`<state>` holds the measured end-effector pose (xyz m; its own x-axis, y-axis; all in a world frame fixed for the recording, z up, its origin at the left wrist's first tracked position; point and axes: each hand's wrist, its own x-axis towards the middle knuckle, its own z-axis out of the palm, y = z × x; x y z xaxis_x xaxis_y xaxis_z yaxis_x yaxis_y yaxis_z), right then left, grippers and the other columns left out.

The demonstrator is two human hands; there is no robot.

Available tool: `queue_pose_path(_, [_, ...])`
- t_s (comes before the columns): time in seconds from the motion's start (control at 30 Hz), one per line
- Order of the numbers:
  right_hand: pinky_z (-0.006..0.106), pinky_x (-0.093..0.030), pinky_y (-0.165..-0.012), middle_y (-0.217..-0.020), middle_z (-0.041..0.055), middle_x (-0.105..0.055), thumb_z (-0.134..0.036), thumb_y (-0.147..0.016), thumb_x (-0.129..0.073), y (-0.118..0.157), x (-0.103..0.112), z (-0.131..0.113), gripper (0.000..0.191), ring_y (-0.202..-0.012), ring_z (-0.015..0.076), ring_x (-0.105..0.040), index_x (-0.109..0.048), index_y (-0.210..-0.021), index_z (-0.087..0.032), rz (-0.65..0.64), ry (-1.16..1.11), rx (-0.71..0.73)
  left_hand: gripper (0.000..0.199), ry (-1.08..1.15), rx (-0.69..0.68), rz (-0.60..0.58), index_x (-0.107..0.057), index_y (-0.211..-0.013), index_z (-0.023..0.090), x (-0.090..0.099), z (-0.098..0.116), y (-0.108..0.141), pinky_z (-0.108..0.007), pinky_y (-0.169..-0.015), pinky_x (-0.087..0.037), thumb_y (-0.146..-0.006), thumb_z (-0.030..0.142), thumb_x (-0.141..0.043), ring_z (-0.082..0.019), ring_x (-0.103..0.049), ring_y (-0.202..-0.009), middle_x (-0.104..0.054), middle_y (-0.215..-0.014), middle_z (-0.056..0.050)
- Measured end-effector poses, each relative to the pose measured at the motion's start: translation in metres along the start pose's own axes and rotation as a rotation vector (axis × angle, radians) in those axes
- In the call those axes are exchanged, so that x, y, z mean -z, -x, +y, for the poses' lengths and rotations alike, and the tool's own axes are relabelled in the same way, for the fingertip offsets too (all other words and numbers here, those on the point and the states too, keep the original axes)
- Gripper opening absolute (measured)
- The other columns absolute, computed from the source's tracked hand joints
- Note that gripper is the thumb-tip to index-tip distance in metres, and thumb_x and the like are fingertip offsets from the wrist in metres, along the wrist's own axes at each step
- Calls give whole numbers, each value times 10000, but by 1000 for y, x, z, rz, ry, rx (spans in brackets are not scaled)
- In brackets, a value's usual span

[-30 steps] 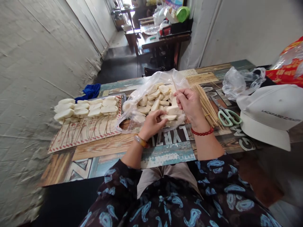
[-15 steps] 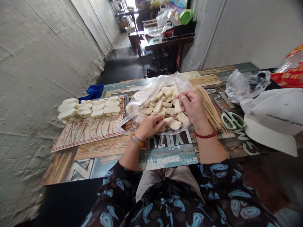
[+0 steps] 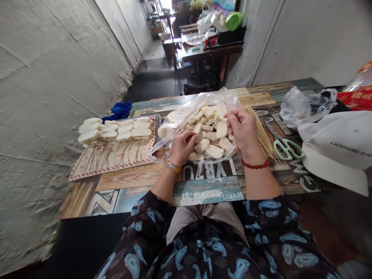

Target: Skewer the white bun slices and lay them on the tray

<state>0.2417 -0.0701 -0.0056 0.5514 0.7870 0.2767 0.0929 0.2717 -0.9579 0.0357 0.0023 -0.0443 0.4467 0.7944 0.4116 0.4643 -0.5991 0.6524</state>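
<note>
A clear plastic bag lies open on the table with many pale slices in it. Over the bag's left front part is my left hand, its fingers curled together at the slices; what they hold, if anything, is hidden. My right hand is closed round a thin wooden skewer at the bag's right side. To the right of that hand lies a bundle of skewers. On the left, skewered pale slices sit in rows on a tray with a red-edged printed sheet.
Green-handled scissors and a white cap lie to the right, with a crumpled clear bag behind them. A blue cloth is at the back left, near the wall. Another table stands farther off.
My left hand has moved up and away from the front slices, its fingers now more curled over other slices. My right hand still holds the skewer. The whole view has shifted slightly.
</note>
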Motion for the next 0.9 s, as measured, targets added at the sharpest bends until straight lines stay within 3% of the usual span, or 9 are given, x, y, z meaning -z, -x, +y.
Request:
queue_pose_path(0.13, [179, -313, -389, -547, -59, -538, -270, -872, -610, 0, 0, -1, 149, -402, 53, -434, -678, -783, -171, -27, 0, 25, 167, -31, -18, -20, -722, -894, 158, -1, 10, -5, -270, -668, -446, -897, 257, -587, -137, -556, -688, -639, -805, -35])
queue_pose_path(0.23, [182, -314, -394, -549, -58, -541, -280, -880, -601, 2, -1, -4, 164, -403, 55, -439, -679, -778, -178, -42, 9, 43, 166, -145, -94, -128, -728, -910, 163, -6, 30, -16, -302, -726, -469, -900, 264, -597, -170, -590, -765, -648, -843, -55])
queue_pose_path(0.37, [189, -331, -409, -544, -64, -532, -314, -864, -612, 3, -4, -7, 179, -415, 62, -443, -673, -765, -178, -57, 22, 29, 228, -404, -184, -244, -745, -941, 153, -30, 58, -32, -397, -860, -483, -888, 352, -647, -268, -617, -941, -663, -923, -114])
queue_pose_path(0.53, [194, -349, -418, -533, -66, -534, -333, -847, -598, 1, -5, -7, 193, -409, 71, -448, -671, -776, -170, -60, 43, 10, 303, -572, -167, -256, -724, -928, 93, -65, 71, -41, -467, -909, -469, -855, 380, -659, -350, -591, -1048, -650, -1008, -201])
queue_pose_path(0.73, [209, -374, -458, -553, -51, -556, -328, -848, -599, 1, -4, -6, 196, -439, 83, -467, -674, -762, -169, -63, 66, 55, 273, -461, -60, -229, -704, -953, 82, -74, 69, -47, -484, -907, -472, -864, 328, -622, -347, -594, -1034, -646, -1034, -224])
queue_pose_path(0.9, [206, -375, -455, -558, -51, -556, -335, -850, -603, 4, -5, -6, 200, -445, 85, -467, -693, -795, -165, -85, 67, 27, 163, -73, 30, -226, -655, -837, 143, -49, 59, -41, -379, -825, -501, -744, 266, -710, -224, -595, -866, -657, -885, -94])
